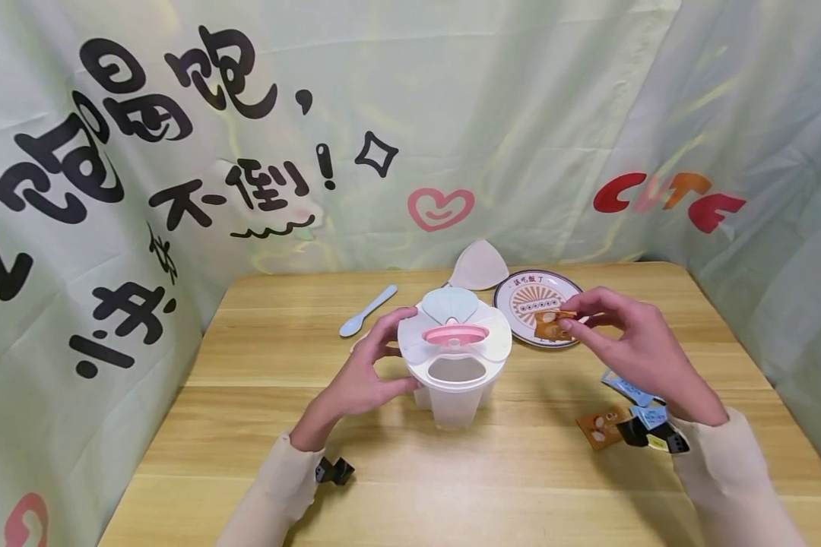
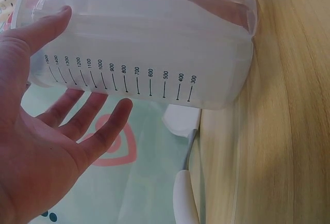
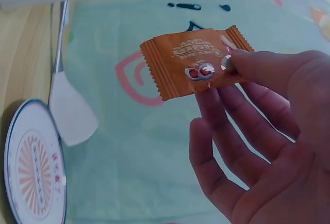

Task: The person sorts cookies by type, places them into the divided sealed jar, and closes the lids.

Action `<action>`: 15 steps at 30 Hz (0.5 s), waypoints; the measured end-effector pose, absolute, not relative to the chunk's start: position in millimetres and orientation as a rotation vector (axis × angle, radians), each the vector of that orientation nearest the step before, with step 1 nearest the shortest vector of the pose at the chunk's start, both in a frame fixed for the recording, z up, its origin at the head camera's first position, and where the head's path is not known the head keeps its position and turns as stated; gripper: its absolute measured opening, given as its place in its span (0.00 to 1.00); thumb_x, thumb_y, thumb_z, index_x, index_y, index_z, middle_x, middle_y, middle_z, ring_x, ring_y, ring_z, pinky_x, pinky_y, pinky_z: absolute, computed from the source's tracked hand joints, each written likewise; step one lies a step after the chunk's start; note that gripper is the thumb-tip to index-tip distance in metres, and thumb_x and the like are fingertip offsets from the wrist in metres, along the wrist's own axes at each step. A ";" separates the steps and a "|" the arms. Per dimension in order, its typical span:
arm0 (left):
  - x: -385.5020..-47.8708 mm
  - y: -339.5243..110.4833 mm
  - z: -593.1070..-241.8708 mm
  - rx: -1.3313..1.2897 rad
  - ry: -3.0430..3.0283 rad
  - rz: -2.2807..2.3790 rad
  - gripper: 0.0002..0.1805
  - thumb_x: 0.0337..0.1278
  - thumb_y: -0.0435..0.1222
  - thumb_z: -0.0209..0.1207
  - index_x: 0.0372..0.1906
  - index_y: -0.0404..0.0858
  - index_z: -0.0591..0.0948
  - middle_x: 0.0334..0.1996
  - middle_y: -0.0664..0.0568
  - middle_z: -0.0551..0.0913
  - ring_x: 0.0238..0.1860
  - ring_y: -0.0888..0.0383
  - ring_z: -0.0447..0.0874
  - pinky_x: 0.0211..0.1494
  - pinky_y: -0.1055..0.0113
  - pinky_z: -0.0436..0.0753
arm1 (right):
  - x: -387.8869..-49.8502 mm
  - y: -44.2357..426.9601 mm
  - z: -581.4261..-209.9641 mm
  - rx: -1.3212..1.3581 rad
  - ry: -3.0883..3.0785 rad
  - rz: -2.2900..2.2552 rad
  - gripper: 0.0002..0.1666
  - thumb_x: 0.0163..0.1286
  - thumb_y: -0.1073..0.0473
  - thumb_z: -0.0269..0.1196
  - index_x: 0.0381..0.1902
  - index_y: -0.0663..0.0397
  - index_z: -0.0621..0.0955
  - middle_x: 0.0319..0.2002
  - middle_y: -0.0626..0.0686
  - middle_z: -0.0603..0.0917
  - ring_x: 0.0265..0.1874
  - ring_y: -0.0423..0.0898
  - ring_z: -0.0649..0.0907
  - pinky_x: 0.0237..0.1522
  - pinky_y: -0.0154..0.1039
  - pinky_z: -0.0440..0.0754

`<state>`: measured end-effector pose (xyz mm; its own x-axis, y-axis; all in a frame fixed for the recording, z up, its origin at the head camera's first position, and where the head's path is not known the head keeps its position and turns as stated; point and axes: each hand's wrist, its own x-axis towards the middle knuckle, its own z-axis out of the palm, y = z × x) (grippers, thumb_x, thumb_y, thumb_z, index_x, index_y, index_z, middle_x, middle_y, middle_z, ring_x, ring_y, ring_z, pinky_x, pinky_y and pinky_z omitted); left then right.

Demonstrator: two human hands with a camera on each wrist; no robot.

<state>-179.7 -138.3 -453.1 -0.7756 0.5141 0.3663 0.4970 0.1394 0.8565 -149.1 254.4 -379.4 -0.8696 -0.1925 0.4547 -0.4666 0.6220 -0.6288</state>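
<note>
A translucent container (image 1: 457, 409) with a white, pink and pale blue lid stands upright on the table. My left hand (image 1: 366, 378) holds its left side near the lid, thumb and fingers spread around it; printed volume marks show on the container's wall (image 2: 154, 53) in the left wrist view. To the right, my right hand (image 1: 639, 346) pinches a small orange-brown packet (image 1: 549, 325) between thumb and fingers, above the edge of a plate. The packet (image 3: 188, 66) looks sealed in the right wrist view, with crimped ends.
Behind the container lies a white spatula (image 1: 480, 266), with a patterned plate (image 1: 505, 311) to its right. A pale blue spoon (image 1: 369, 310) lies at the back left. Blue packets (image 1: 629, 389) and another brown packet (image 1: 598, 427) lie by my right wrist.
</note>
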 end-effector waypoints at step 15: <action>-179.3 -138.1 -452.0 1.032 2.361 1.763 0.54 0.54 0.28 0.79 0.84 0.50 0.64 0.72 0.46 0.78 0.67 0.46 0.82 0.63 0.54 0.91 | -130.0 225.0 -351.7 0.690 -2.277 1.214 0.25 0.55 0.83 0.77 0.46 0.56 0.90 0.40 0.37 0.90 0.34 0.33 0.84 0.40 0.21 0.83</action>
